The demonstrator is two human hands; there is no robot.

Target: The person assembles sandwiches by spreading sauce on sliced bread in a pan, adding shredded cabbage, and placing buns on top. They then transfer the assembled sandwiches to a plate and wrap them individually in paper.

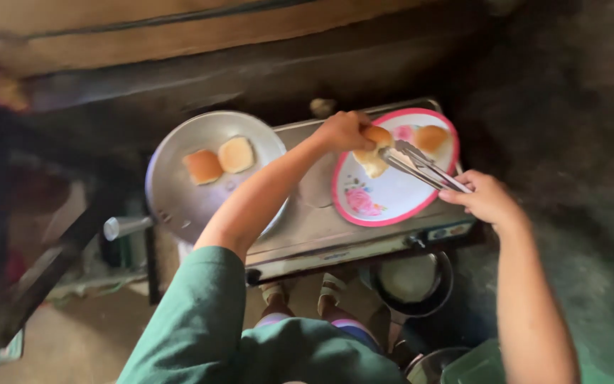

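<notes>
Head view | left hand (342, 131) reaches across, gripping bun (372, 149) | right hand (488, 199) clasps tongs (424, 167) over plate (392, 203)

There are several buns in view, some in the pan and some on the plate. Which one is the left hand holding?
The bun at the top of the pink-rimmed plate, under the left hand. The tongs in the right hand reach toward it. The pan's two bun halves lie untouched.
</notes>
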